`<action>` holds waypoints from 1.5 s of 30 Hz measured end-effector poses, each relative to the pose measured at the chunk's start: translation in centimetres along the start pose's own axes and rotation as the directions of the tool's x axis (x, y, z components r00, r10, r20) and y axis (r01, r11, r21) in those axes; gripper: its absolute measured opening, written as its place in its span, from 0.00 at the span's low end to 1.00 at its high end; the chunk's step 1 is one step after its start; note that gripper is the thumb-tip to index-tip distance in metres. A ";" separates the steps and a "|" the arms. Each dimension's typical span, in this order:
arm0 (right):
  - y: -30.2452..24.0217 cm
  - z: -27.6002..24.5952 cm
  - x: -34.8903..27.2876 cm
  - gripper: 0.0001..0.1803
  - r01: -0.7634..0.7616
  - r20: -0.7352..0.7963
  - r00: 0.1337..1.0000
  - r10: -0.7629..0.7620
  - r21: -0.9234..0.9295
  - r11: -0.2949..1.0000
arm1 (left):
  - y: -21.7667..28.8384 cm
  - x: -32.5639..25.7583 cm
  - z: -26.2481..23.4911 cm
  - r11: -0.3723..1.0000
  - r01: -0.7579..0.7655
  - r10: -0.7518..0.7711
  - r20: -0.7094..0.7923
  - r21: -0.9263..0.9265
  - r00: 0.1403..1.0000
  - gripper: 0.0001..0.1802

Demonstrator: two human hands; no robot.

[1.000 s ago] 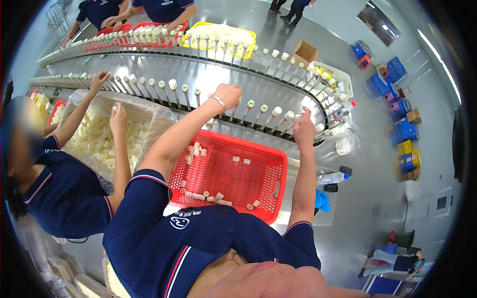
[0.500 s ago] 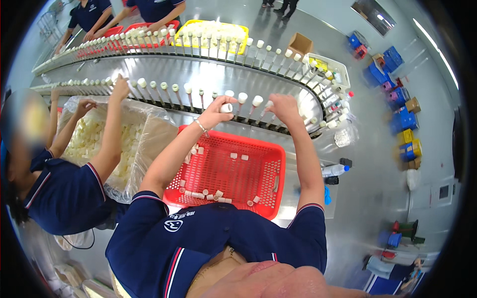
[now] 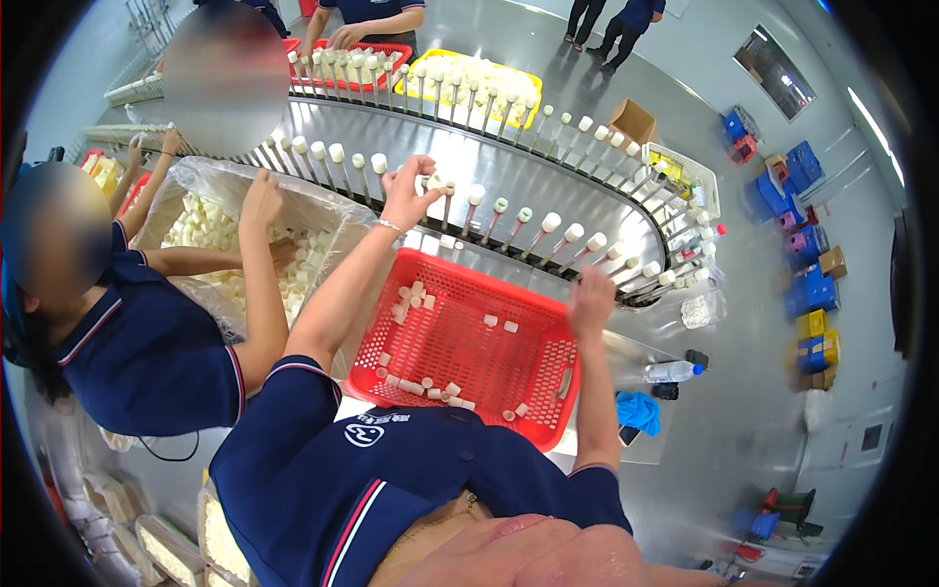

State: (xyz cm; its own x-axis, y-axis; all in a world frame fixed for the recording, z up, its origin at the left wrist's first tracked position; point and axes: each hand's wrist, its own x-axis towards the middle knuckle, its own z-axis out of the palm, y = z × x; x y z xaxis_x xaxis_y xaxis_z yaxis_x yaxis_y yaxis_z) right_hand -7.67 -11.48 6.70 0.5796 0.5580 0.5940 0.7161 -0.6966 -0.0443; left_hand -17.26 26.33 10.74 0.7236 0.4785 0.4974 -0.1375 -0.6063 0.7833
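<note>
My left hand (image 3: 406, 199) is raised at the near row of upright rods on the conveyor. Its thumb and fingers close on a small white cap (image 3: 435, 183), beside the top of a rod (image 3: 448, 201). My right hand (image 3: 593, 303) is above the right rim of the red basket, smeared by motion, so its fingers cannot be read. The red perforated basket (image 3: 460, 338) below my hands has several loose white caps in it, along its near side and far left corner. More rods topped with white caps (image 3: 553, 223) stand to the right of my left hand.
A co-worker on my left reaches into a lined carton (image 3: 337, 245) of white caps. Across the curved conveyor (image 3: 391, 132) stand a yellow basket (image 3: 536, 98) and red baskets. Right of my basket are a water bottle (image 3: 673, 372) and a blue cloth (image 3: 638, 412).
My right hand has come back from the rods toward the basket's right side. My left hand is now at a rod top. The view has shifted, and the co-worker's hand has dropped into the carton.
</note>
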 end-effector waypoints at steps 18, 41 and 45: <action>-20.5 13.2 -16.8 0.41 0.170 0.786 0.415 -0.458 0.427 0.888 | 3.7 2.0 11.5 0.632 -0.650 0.334 0.608 0.422 0.720 0.34; -9.2 5.4 -19.7 0.12 -0.707 0.870 0.458 -0.181 0.480 0.519 | -5.3 -32.3 4.4 0.649 0.282 -0.738 0.496 0.707 0.457 0.35; -10.6 5.8 -9.9 0.14 -0.739 0.736 0.641 -0.216 0.669 0.086 | -6.1 -32.9 3.5 0.591 0.317 -0.806 0.542 0.741 0.236 0.35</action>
State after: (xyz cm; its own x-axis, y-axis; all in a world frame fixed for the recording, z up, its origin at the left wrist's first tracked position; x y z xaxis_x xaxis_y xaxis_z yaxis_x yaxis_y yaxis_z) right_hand -18.74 -7.02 -3.33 0.5034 0.8404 -0.2007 -0.1065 -0.1701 -0.9797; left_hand -37.87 12.07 -11.75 0.6482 0.2571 -0.7167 0.6498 -0.6775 0.3446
